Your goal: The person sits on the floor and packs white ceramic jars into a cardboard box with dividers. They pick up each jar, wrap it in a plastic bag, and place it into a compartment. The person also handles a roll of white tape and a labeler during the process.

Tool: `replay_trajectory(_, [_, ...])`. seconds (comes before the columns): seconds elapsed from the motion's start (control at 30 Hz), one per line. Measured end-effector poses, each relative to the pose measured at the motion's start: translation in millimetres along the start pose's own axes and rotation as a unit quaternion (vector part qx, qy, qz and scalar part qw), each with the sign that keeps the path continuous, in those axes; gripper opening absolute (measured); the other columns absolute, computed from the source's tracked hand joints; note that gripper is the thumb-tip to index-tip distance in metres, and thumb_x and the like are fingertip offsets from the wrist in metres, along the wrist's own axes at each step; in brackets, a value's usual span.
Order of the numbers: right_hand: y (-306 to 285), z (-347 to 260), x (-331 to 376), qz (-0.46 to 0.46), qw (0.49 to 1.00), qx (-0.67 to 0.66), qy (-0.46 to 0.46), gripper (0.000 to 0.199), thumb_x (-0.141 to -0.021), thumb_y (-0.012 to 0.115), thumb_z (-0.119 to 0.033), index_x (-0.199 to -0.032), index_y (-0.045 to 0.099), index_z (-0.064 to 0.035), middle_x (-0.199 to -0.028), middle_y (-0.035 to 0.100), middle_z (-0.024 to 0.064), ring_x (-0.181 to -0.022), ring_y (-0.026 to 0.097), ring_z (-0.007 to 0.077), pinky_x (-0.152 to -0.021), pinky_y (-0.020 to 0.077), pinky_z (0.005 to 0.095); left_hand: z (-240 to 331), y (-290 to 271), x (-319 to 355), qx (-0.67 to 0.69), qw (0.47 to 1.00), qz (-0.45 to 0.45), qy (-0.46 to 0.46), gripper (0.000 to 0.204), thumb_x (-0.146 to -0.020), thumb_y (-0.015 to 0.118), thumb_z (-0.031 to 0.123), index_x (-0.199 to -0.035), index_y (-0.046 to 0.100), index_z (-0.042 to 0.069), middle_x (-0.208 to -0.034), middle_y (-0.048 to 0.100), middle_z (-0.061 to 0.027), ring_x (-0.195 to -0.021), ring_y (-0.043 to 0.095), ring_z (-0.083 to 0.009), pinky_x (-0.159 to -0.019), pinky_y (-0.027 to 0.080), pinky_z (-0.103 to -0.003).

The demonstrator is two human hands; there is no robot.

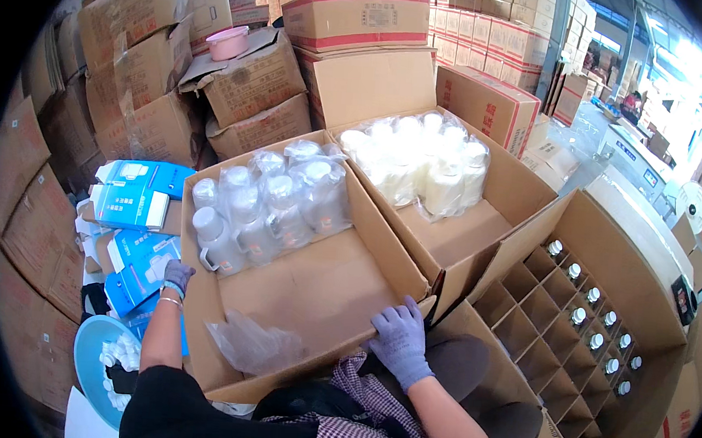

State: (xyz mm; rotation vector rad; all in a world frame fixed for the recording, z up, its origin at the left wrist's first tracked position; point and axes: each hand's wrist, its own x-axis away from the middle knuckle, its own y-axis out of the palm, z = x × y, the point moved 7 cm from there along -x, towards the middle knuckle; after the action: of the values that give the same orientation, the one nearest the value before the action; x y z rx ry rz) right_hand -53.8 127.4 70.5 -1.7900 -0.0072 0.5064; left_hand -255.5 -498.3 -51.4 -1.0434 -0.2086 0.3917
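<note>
An open cardboard box [389, 250] stands in front of me. Its far half holds several clear plastic jugs with handles [284, 218], wrapped in thin film, and a loose clear plastic bag [254, 344] lies near its front wall. My left hand [177, 277], in a purple-grey glove, is closed over the left rim. Gloved alike, my right hand [402, 341] grips the rim at the near right corner, fingers bent over the edge. Behind and to the right, a second open box [524, 194] contains several white bottles in film [420, 160].
Right of my knee is a divided carton [514, 328] with several white-capped bottles in its cells. On the left lie blue printed cartons [133, 196] and a blue basin [90, 363] of small white pieces. Stacked boxes [139, 41] rise behind, with a pink tub [227, 43] on one.
</note>
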Motion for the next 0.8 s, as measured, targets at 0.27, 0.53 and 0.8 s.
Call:
replay_trajectory(0.27, [4.2, 2.4, 48.6, 0.020, 0.999, -0.035, 0.027, 0.035, -0.059, 0.083, -0.024, -0.090, 0.069, -0.0168, -0.095, 0.063, 0.0044, -0.104, 0.060, 0.0260, -0.118, 0.0324, 0.0527, 11.7, -78.0, 87.2, 0.114, 0.987, 0.116, 0.004, 0.034, -0.071, 0.076, 0.018, -0.099, 0.075, -0.002, -0.093, 0.075, -0.0225, -0.081, 0.074, -0.0338, -0.074, 0.057, -0.041])
replay_trajectory(0.53, [8.9, -5.3, 77.9, -0.044, 0.998, -0.042, 0.028, 0.035, -0.064, 0.079, -0.024, -0.097, 0.070, -0.0149, -0.099, 0.064, 0.0036, -0.102, 0.059, 0.0272, -0.107, 0.0393, 0.0521, 38.2, -130.6, 162.9, 0.183, 0.967, 0.173, 0.024, 0.042, -0.082, 0.069, 0.014, -0.119, 0.070, -0.004, -0.099, 0.077, -0.0153, -0.086, 0.070, -0.0179, -0.075, 0.054, -0.035])
replay_trajectory(0.8, [-0.9, -6.1, -4.8, -0.129, 0.991, 0.005, -0.016, 0.033, -0.065, 0.083, -0.036, -0.092, 0.073, -0.0190, -0.098, 0.066, 0.0017, -0.102, 0.058, 0.0252, -0.103, 0.0407, 0.0465, 11.1, -65.4, 80.8, 0.050, 0.995, 0.080, -0.031, 0.032, -0.082, 0.070, 0.024, -0.102, 0.075, 0.000, -0.088, 0.076, -0.0125, -0.080, 0.071, -0.0222, -0.072, 0.054, -0.037])
